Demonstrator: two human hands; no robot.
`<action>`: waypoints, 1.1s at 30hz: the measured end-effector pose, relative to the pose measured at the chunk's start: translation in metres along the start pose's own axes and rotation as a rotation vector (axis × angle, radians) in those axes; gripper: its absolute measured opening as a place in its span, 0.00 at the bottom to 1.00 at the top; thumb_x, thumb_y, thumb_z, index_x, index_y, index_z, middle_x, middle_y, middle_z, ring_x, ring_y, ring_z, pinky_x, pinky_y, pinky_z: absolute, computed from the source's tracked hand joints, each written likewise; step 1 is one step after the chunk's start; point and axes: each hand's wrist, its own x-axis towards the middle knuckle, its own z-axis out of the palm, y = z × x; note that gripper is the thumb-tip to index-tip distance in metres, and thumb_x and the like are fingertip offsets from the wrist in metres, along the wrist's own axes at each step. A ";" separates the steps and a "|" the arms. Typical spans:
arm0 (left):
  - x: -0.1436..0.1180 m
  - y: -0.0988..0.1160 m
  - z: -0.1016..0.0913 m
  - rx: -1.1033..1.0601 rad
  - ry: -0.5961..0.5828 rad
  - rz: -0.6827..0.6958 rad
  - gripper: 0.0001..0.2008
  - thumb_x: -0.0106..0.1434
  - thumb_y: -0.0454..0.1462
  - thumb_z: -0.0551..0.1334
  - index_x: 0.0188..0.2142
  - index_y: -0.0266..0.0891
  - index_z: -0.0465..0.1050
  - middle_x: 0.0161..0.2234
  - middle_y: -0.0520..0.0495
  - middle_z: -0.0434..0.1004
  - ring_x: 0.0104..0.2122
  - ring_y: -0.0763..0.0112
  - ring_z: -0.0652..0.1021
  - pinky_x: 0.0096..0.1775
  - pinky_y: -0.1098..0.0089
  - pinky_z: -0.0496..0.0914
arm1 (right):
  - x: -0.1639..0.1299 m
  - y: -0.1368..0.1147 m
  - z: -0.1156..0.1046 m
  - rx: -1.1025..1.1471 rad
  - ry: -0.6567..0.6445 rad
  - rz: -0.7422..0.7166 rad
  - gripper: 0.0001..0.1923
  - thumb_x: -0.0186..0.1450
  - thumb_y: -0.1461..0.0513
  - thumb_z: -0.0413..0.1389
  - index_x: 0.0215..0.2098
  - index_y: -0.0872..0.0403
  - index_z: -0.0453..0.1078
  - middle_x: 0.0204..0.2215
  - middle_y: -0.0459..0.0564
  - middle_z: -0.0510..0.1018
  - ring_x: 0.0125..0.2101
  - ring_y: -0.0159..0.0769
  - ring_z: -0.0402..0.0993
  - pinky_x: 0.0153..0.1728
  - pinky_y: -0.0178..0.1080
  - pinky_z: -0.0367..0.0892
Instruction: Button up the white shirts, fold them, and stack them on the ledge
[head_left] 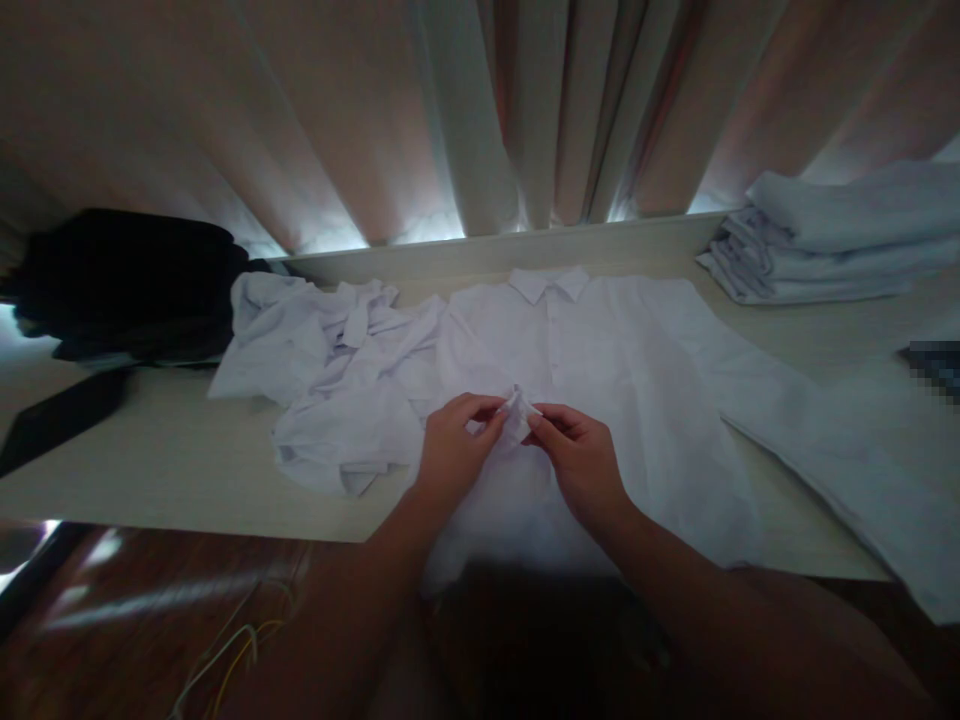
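A white collared shirt lies spread front up, its collar toward the back and one sleeve stretched out to the right. Over the shirt's middle, my left hand pinches a small raised piece of its white fabric between thumb and fingers. My right hand grips the other side of that same piece, close beside the left. Whether the piece is a cuff or part of the front I cannot tell. A heap of crumpled white garments lies just left of the shirt.
The pale table runs below closed curtains. Folded white clothes are stacked at the back right. A black pile and a flat dark object sit at the left. Cables lie on the floor.
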 end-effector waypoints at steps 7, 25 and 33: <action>-0.002 0.002 0.004 0.299 -0.061 0.111 0.06 0.62 0.32 0.65 0.38 0.37 0.80 0.33 0.46 0.79 0.35 0.67 0.77 0.41 0.67 0.70 | -0.005 -0.003 0.002 -0.218 0.031 -0.099 0.11 0.60 0.56 0.65 0.38 0.53 0.81 0.29 0.48 0.83 0.29 0.36 0.79 0.35 0.39 0.75; -0.004 -0.001 -0.005 0.368 -0.134 0.268 0.07 0.67 0.39 0.64 0.35 0.40 0.80 0.32 0.47 0.79 0.36 0.65 0.77 0.39 0.66 0.67 | -0.009 -0.008 -0.001 -0.428 0.029 -0.262 0.07 0.63 0.60 0.62 0.39 0.52 0.80 0.34 0.48 0.84 0.34 0.36 0.80 0.40 0.40 0.76; -0.007 0.002 -0.003 0.382 -0.145 0.259 0.09 0.68 0.38 0.62 0.36 0.40 0.81 0.32 0.47 0.78 0.36 0.66 0.76 0.39 0.66 0.67 | -0.010 -0.012 -0.003 -0.546 0.016 -0.332 0.07 0.63 0.63 0.61 0.40 0.52 0.80 0.34 0.47 0.83 0.33 0.34 0.79 0.39 0.38 0.75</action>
